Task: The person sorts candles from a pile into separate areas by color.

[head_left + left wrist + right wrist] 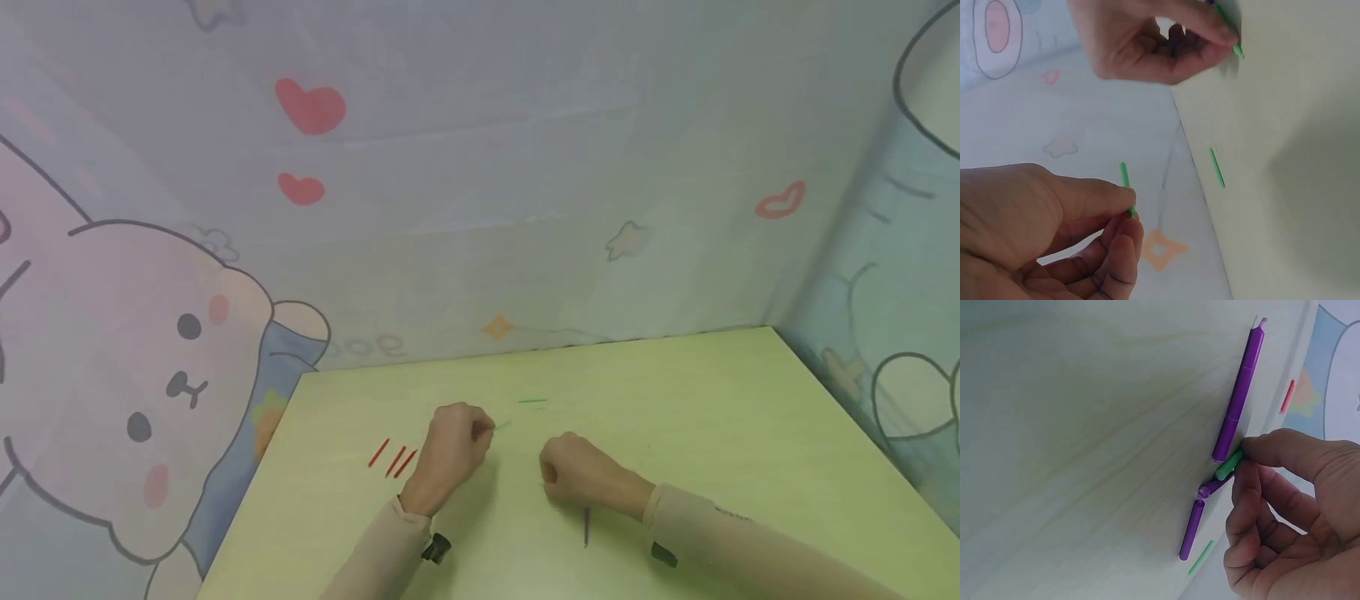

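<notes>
My left hand (453, 446) pinches a thin green candle (1125, 176) between thumb and fingertips, held above the table in the left wrist view. To its right, my right hand (581, 471) pinches another green candle (1230, 465) low over the tabletop. Close by its tip lies a purple candle (1239, 394) with a wick at its far end. Two shorter-looking purple candles, one upper (1215, 485) and one lower (1192, 531), meet below the held green one. Farther back, a green candle (532, 401) lies on the table.
Three red candles (378, 452) lie side by side, slanted, left of my left hand. The pale yellow-green table (712, 400) reaches back to a printed curtain (450, 208) with hearts and a cartoon animal.
</notes>
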A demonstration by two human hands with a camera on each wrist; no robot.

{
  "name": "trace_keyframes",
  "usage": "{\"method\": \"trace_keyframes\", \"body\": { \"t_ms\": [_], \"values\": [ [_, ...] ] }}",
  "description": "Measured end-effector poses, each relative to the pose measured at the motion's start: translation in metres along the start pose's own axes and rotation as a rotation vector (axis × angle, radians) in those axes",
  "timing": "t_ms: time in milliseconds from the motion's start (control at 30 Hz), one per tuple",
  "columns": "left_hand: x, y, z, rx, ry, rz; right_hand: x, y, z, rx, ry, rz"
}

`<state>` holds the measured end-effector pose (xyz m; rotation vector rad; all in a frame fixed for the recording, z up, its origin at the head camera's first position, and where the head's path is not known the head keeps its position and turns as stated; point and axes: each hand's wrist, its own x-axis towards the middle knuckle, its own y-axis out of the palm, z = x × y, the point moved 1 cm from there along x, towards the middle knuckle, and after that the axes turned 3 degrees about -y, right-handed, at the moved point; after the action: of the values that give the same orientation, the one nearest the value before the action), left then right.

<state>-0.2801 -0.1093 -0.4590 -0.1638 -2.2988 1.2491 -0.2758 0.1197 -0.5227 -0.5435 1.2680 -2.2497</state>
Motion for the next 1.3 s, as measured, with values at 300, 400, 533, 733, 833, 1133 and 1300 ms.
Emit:
{"method": "trace_keyframes", "body": {
  "t_ms": [300, 400, 533, 733, 833, 1133, 1300],
  "values": [
    [0.039, 0.013, 0.020, -0.039, 0.000, 0.087, -0.003, -0.002, 0.002, 0.019, 0.011, 0.006],
    [0.049, 0.024, 0.027, -0.045, 0.001, 0.145, -0.003, -0.001, 0.001, 0.011, 0.006, 0.004],
    [0.060, 0.039, 0.036, -0.041, 0.009, 0.214, -0.002, -0.002, 0.000, 0.001, -0.002, 0.000],
    [0.073, 0.056, 0.039, -0.019, 0.082, 0.238, -0.002, -0.003, 0.001, 0.008, 0.017, 0.013],
    [0.078, 0.062, 0.039, -0.012, 0.091, 0.240, -0.002, -0.003, 0.002, 0.014, 0.019, 0.014],
    [0.084, 0.079, 0.044, 0.021, 0.055, 0.266, -0.003, -0.002, 0.002, 0.017, 0.013, -0.003],
    [0.085, 0.084, 0.045, 0.013, 0.023, 0.287, -0.004, -0.003, 0.003, -0.005, 0.013, -0.008]
  ]
}}
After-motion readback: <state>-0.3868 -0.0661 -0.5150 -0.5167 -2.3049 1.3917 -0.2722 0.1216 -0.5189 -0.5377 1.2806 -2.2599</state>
